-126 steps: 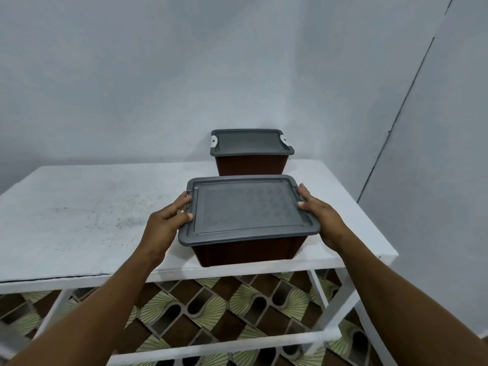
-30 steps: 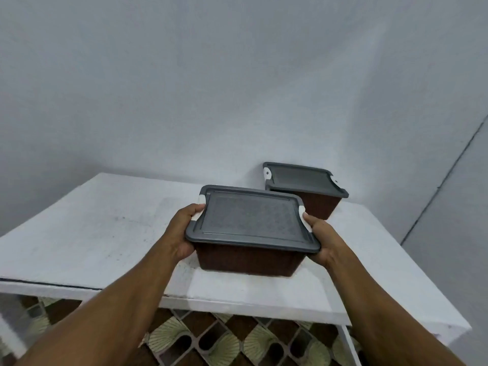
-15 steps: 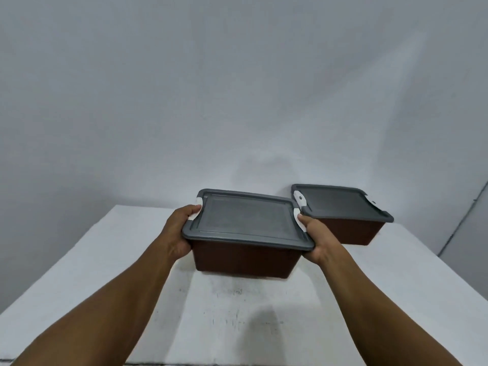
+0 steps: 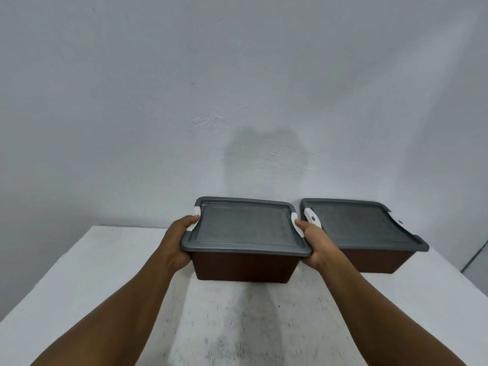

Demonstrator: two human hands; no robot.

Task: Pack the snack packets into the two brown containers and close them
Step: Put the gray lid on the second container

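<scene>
I hold a brown container (image 4: 244,266) with a grey lid (image 4: 244,228) and white side clips above the white table (image 4: 92,273). My left hand (image 4: 179,240) grips its left side with the thumb on the white clip. My right hand (image 4: 314,244) grips its right side in the same way. A second brown container (image 4: 375,261), closed with a grey lid (image 4: 361,224), stands on the table just to the right of the held one, close beside my right hand. No snack packets are visible.
A plain grey-white wall (image 4: 237,101) rises right behind the table's far edge. Bare tabletop lies to the left and in front of the containers. A dark wall seam (image 4: 475,256) shows at the far right.
Both hands have carried the lidded container farther back and a little higher over the table, beside the second container. My view has turned to face the wall squarely.
</scene>
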